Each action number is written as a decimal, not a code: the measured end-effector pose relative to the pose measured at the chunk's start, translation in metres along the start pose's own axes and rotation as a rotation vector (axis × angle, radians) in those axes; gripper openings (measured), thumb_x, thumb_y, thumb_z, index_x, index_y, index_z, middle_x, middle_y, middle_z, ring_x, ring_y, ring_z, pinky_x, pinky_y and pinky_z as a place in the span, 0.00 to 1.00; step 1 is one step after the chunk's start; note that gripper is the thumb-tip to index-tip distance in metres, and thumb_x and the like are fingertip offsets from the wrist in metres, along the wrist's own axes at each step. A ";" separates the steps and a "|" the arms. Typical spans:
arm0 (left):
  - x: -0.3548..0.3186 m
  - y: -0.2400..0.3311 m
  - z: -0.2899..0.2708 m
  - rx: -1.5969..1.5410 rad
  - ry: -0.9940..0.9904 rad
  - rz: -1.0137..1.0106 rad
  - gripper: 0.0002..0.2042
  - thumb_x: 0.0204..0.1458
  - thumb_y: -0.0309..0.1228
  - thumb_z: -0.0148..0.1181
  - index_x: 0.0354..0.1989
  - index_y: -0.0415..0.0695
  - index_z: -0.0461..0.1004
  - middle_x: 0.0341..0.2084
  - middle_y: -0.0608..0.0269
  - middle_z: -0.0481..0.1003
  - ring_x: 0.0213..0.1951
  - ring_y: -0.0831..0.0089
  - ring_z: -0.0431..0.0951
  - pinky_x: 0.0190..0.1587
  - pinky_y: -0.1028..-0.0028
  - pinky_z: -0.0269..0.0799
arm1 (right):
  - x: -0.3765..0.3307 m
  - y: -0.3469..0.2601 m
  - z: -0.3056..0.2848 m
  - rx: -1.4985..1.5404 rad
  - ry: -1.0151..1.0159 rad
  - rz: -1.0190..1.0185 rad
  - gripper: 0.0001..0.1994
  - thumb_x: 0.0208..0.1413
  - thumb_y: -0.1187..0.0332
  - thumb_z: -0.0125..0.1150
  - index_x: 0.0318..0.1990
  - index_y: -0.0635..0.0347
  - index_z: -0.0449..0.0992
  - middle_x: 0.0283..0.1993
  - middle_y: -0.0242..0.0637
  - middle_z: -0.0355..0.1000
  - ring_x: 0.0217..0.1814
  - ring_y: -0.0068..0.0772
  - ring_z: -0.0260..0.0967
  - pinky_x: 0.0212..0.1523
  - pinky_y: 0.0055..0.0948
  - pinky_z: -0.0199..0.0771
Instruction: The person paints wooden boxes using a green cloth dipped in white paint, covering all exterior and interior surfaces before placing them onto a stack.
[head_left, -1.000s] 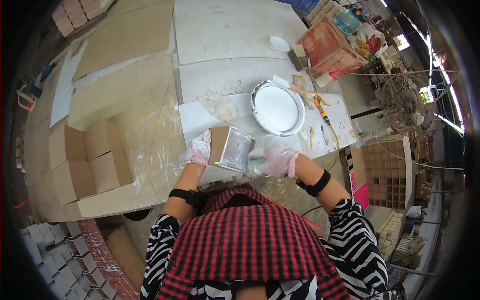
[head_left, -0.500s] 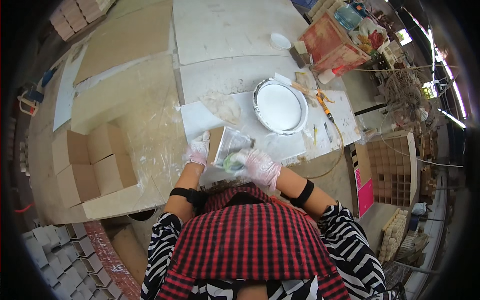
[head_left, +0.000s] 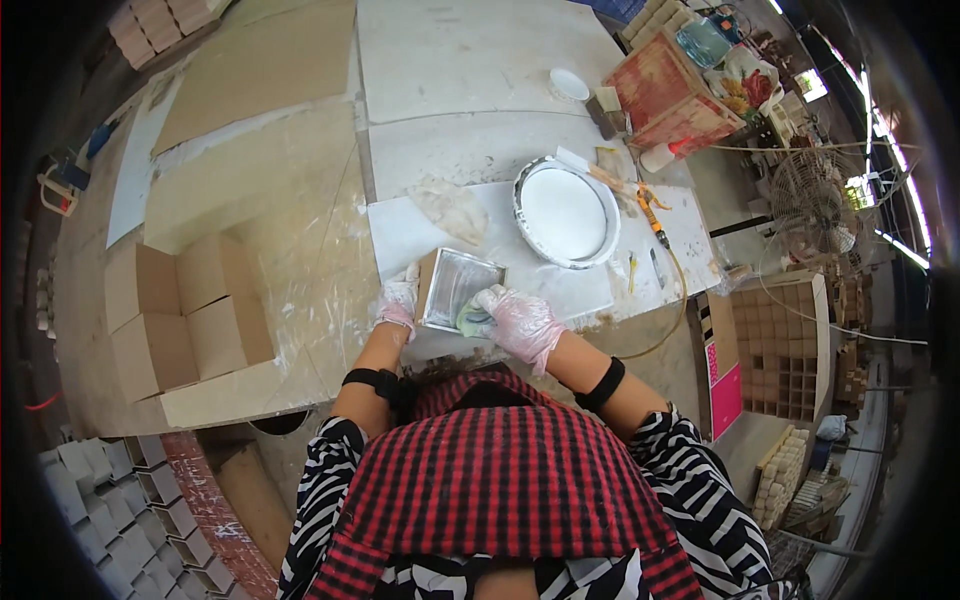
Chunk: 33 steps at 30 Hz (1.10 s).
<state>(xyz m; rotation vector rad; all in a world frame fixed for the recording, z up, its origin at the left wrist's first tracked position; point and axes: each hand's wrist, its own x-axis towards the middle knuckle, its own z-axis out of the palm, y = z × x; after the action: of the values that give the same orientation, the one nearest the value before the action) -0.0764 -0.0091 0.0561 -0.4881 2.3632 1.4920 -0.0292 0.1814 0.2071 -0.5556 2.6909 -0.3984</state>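
My left hand [head_left: 398, 298], in a whitish-pink smeared glove, grips the left side of a small open cardboard box [head_left: 428, 290]. White liquid streaks the inside face of the box, which is tilted toward me. In my gloved right hand [head_left: 522, 322] a pale green sponge or folded cloth [head_left: 472, 319] is pinched against the lower right part of the box. Beyond and to the right stands a round tub [head_left: 520, 212] of white paint-like liquid with a brush [head_left: 598, 176] across its rim. A crumpled whitish cloth [head_left: 452, 208] lies behind the box.
Several joined brown cardboard boxes [head_left: 190, 318] stand on the table at the left. Right of the tub lie an orange-handled tool [head_left: 652, 205] with a hose and thin tools [head_left: 656, 268]. A red-stained wooden crate [head_left: 665, 85] and a small white bowl [head_left: 569, 84] are farther back.
My right hand with the green sponge or cloth has shifted slightly, its blur gone, showing more of the box's inside. My left hand keeps its hold on the box.
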 end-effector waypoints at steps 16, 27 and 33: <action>0.019 -0.025 0.013 0.040 0.012 0.060 0.25 0.55 0.53 0.44 0.42 0.43 0.76 0.36 0.51 0.77 0.39 0.59 0.75 0.44 0.67 0.67 | 0.018 -0.001 0.011 0.095 0.182 -0.085 0.13 0.47 0.60 0.60 0.39 0.56 0.73 0.39 0.41 0.72 0.41 0.42 0.70 0.42 0.35 0.70; 0.028 -0.042 0.021 0.054 0.023 0.103 0.25 0.55 0.53 0.44 0.42 0.43 0.76 0.35 0.51 0.77 0.38 0.59 0.76 0.44 0.67 0.67 | 0.054 -0.007 0.022 0.283 0.235 -0.070 0.13 0.48 0.58 0.60 0.37 0.56 0.74 0.34 0.39 0.73 0.38 0.40 0.71 0.40 0.33 0.71; 0.034 -0.047 0.025 0.074 0.016 0.125 0.25 0.54 0.53 0.44 0.41 0.43 0.76 0.35 0.51 0.77 0.38 0.59 0.76 0.43 0.66 0.67 | 0.037 -0.018 0.021 -0.111 0.256 -0.210 0.15 0.45 0.62 0.58 0.43 0.52 0.72 0.41 0.40 0.69 0.43 0.41 0.69 0.44 0.36 0.69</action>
<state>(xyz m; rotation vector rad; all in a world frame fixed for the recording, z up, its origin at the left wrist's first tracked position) -0.0841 -0.0091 -0.0066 -0.3409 2.4920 1.4512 -0.0465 0.1456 0.1833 -0.8781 2.9218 -0.4017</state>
